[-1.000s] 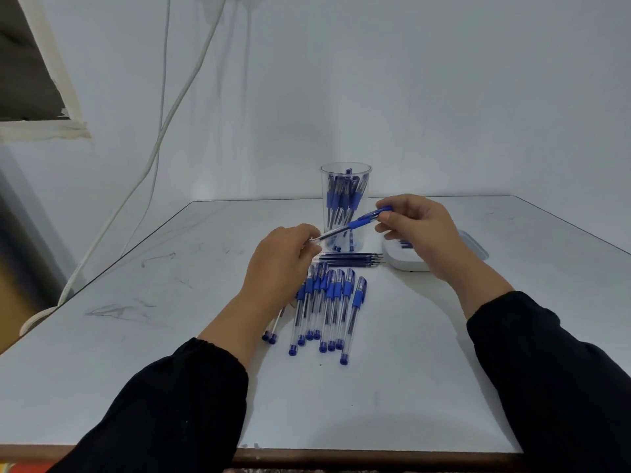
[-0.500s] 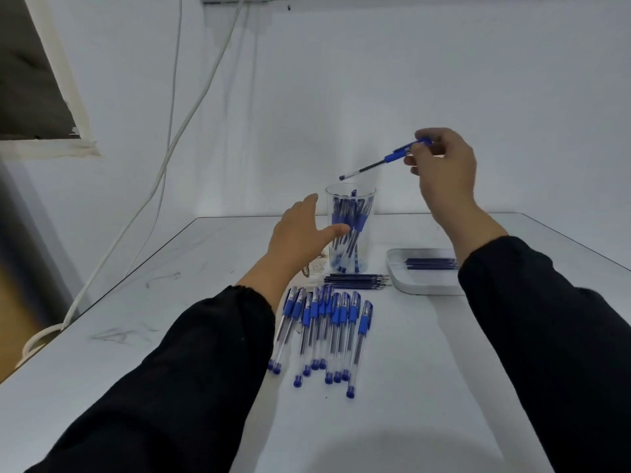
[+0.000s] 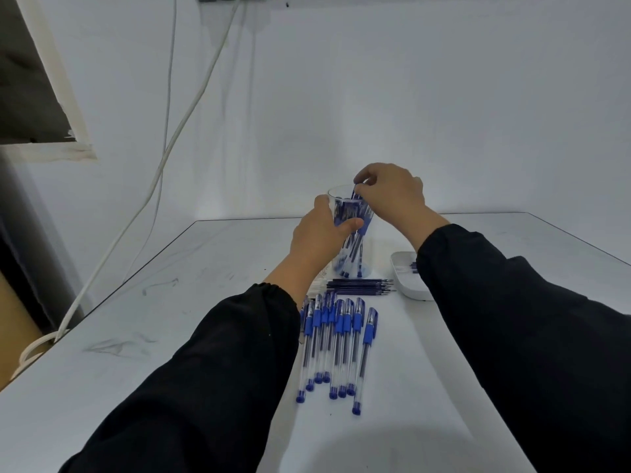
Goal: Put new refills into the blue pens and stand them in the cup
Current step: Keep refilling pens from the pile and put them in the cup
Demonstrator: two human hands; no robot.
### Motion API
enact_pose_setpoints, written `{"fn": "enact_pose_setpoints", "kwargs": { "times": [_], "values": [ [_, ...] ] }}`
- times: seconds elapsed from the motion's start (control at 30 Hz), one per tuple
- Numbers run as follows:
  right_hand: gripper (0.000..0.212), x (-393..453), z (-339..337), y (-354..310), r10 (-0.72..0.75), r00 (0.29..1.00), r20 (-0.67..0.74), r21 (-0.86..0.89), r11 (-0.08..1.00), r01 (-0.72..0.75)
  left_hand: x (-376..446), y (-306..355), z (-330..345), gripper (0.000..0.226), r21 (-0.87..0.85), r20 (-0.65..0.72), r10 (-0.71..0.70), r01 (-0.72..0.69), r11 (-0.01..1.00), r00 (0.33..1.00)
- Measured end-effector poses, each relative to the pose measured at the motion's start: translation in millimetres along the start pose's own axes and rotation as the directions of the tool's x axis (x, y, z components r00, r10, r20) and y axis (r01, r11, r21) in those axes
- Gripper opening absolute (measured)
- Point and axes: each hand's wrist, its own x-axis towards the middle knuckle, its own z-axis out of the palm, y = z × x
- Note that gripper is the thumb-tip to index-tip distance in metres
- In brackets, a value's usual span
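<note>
pens (image 3: 336, 343) clear, blue caps | cup (image 3: 355, 249) clear | tray (image 3: 404, 278) white | sleeves (image 3: 218, 363) black

Clear cup (image 3: 336, 199) holds upright blue pens (image 3: 355, 247); more pens (image 3: 341, 343) (capped) lie nearby.

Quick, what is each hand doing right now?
Left hand: grips the clear plastic cup.
Right hand: pinches a blue pen at the cup's rim.

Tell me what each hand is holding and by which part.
The left hand grips the clear cup around its side wall. The right hand pinches a blue pen by its top end, at the cup's rim.
</note>
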Motion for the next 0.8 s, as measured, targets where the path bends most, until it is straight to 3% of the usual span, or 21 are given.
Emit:
{"fn": "enact_pose_setpoints", "kwargs": {
  "times": [0.2, 0.4, 0.53, 0.63, 0.8],
  "values": [
    [0.049, -5.2, 3.7, -0.6, -0.032, 0.999, -0.002, -0.09, 0.995, 0.032, -2.0, -0.6, -0.9, 0.058, 0.013, -0.003, 0.006, -0.006, 1.0, 1.0],
    [0.034, -30.6, -6.4, 5.0, -0.114, 0.985, -0.127, -0.019, 0.994, 0.112, -9.0, -6.8, -9.4, 0.068, 0.053, 0.042, -0.034, 0.031, 0.998, 0.999],
    [0.028, -62.5, -10.0, 21.7, -0.14, 0.965, -0.223, 0.138, 0.975, 0.173, -24.7, -15.8, -21.0, 0.055, 0.096, 0.088, -0.043, 0.034, 0.995, 0.995],
    [0.027, -89.7, -7.3, 36.5, -0.133, 0.978, -0.158, 0.215, 0.962, 0.166, -40.2, -23.7, -29.7, 0.038, 0.17, 0.112, -0.038, 0.018, 0.985, 0.993],
    [0.03, -117.3, 8.0, 58.4, -0.158, 0.987, 0.032, 0.172, 0.974, 0.15, -63.5, -35.3, -38.1, 0.021, 0.388, 0.08, -0.124, 0.084, 0.918, 0.989]
  ]
}}
